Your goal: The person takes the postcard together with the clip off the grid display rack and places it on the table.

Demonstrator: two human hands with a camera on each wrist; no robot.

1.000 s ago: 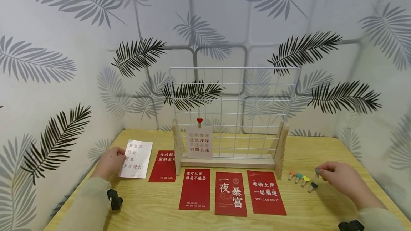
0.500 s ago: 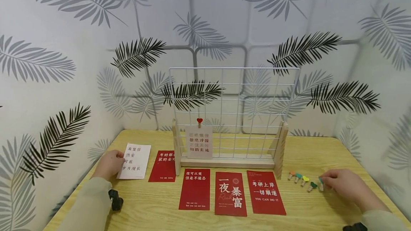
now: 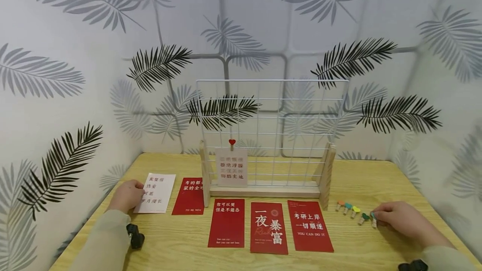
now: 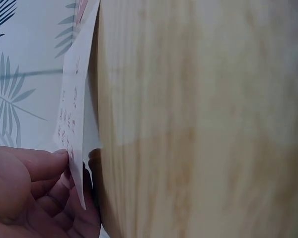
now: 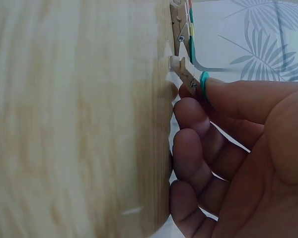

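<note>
At the table's left, my left hand (image 3: 126, 196) pinches the lower left edge of a white card (image 3: 160, 193) printed with lines of characters. In the left wrist view, the thumb lies on the printed face of the card (image 4: 77, 106), which leans close over the wood. Over on the right, my right hand (image 3: 400, 220) pinches a small wooden clothespin (image 3: 373, 220) with a teal top. The right wrist view shows the thumb on the teal top of this clothespin (image 5: 186, 74), its wooden tip low against the tabletop. Beside it, a dark green clothespin (image 3: 363, 219) ends a slanting row of several.
A white wire grid (image 3: 278, 117) on wooden feet stands mid-table. A red heart clothespin (image 3: 232, 142) fastens another white card (image 3: 231, 170) to it. Several red cards lie around its base, among them a Rich card (image 3: 268, 228). A patterned wall rises behind the table.
The white card in my left hand has come lower and nearer. My right hand has moved down with the teal clothespin, bringing it beside the dark green one at the row's end.
</note>
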